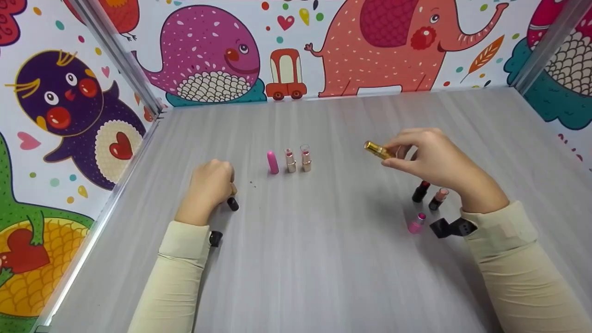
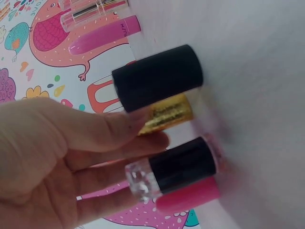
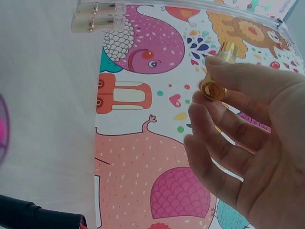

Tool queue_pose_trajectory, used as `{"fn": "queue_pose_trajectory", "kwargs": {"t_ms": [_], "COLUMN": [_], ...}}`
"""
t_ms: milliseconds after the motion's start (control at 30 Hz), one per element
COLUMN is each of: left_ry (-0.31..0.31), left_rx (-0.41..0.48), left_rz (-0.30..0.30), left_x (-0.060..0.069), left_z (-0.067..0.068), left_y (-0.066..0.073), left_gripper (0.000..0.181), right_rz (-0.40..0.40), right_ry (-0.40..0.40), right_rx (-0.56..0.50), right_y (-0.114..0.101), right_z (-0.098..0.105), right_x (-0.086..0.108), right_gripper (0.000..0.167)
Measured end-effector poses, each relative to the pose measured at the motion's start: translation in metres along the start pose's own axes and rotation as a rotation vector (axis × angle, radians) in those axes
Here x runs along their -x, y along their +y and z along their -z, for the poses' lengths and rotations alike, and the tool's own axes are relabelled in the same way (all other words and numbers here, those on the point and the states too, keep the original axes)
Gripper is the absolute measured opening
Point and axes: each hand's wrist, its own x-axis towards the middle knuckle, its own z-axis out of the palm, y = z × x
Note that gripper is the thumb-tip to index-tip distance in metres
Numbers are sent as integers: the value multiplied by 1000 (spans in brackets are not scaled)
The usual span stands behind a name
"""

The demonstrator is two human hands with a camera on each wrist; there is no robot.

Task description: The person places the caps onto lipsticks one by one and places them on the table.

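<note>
Filling most of the head view, the gray table [image 1: 333, 259] gives a flat top, likely why the tubes can stand on end. Right hand [image 1: 432, 155] is up off it, thumb and fingers clamped on a gold tube [image 1: 377, 149], right of center. Grip is at one end, which seems to leave the other end free; tube is tilted, touching nothing else.

Left hand [image 1: 208, 187] is low at the left side, thumb and finger together, apparently pinching a gold cap [image 2: 174, 113]; the low pose probably suits small parts. Can't tell if the cap touches the table.

Black tube [image 1: 420, 192], black-and-pink tube [image 1: 438, 199] and pink tube [image 1: 416, 223] stand below the right hand, probably spaced to be easy to grab. Slim pink tube [image 1: 273, 163] and two clear-topped tubes [image 1: 290, 162] make a row, seemingly kept orderly. Black cap [image 1: 232, 204] stands just beside the left hand.
</note>
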Motion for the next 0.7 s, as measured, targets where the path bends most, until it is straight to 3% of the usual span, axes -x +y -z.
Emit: {"fn": "queue_pose_trajectory", "kwargs": {"t_ms": [100, 233, 400, 533, 700], "left_ry": [-3, 28, 169, 301, 442], "left_rx": [0, -32, -41, 32, 232], "left_rz": [4, -2, -29, -47, -100], "left_x": [1, 4, 9, 12, 13], "left_z": [1, 6, 18, 30, 47], "left_y": [0, 2, 10, 22, 47], "left_gripper": [1, 16, 18, 13, 15], "right_rz": [7, 9, 16, 32, 49], "right_ry": [-4, -15, -29, -32, -23], "right_rx": [-3, -3, 16, 33, 30], "right_y": [-1, 1, 3, 4, 2], "right_z": [-1, -1, -2, -2, -2], "right_x": [0, 2, 6, 6, 5], "right_gripper": [23, 24, 24, 25, 25]}}
